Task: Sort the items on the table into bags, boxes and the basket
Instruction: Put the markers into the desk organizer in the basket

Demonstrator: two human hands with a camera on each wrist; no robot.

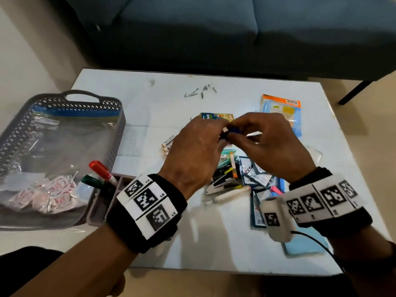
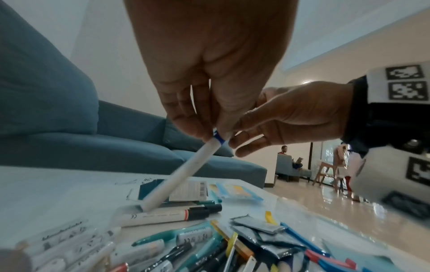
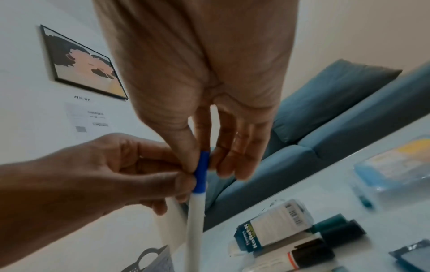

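One white marker (image 2: 184, 173), blue cap (image 3: 201, 172): left hand (image 1: 192, 151) and right hand (image 1: 267, 144) each grip it above the desk (image 1: 214, 243); one basket (image 1: 23, 125) left.

We are facing a blue sofa (image 1: 214, 28) standing behind the white table (image 1: 137, 97); a framed picture (image 3: 81, 64) is hanging on the pale wall, and glossy floor (image 2: 337, 202) is reflecting light.

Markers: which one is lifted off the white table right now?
The white marker with the blue cap, pinched at its cap end by both the left hand and the right hand; the other markers lie flat.
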